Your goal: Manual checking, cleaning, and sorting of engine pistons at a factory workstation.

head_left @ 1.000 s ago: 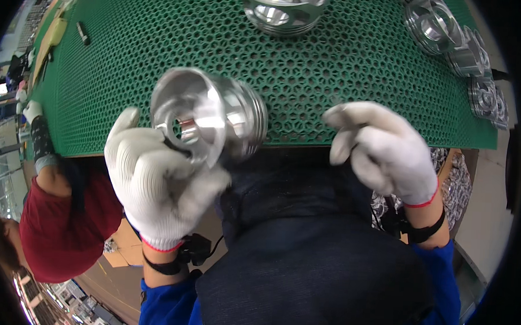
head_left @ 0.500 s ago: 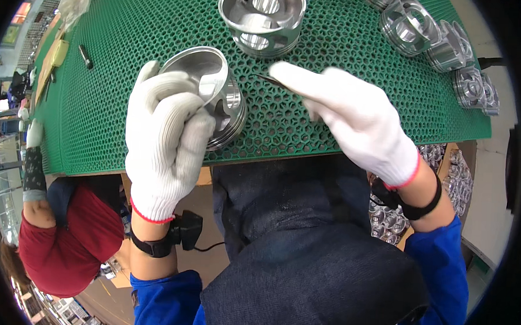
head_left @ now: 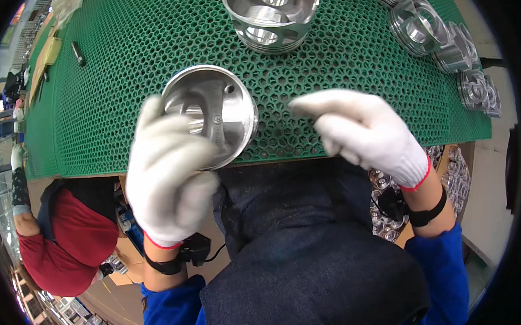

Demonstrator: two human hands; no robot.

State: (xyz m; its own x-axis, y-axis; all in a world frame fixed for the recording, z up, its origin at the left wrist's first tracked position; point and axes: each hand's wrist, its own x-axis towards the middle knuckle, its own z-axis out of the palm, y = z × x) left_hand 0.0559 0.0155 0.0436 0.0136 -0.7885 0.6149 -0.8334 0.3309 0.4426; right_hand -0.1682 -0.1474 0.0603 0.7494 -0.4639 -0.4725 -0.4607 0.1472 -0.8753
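A shiny metal piston (head_left: 233, 112) is at the table's near edge, its hollow side facing up toward me. My left hand (head_left: 170, 173), in a white knit glove, curls over its near left rim; motion blurs the fingers. To the right, apart from the piston, my right hand (head_left: 361, 126) hovers over the mat in a matching glove. Its fingers are curled together, and whatever they hold is hidden by the glove. Another piston (head_left: 272, 32) stands hollow side up farther back.
A green honeycomb mat (head_left: 132, 46) covers the table. More pistons (head_left: 417, 30) line its far right side. A dark pen-like tool (head_left: 77, 54) lies at the left. Below the right edge sit many metal parts (head_left: 457, 183). A person in a red top (head_left: 74, 236) works at the left.
The near piston has turned so its hollow faces me more. My left hand has moved slightly down and right. The thin dark pointed tool at my right fingertips no longer shows clearly.
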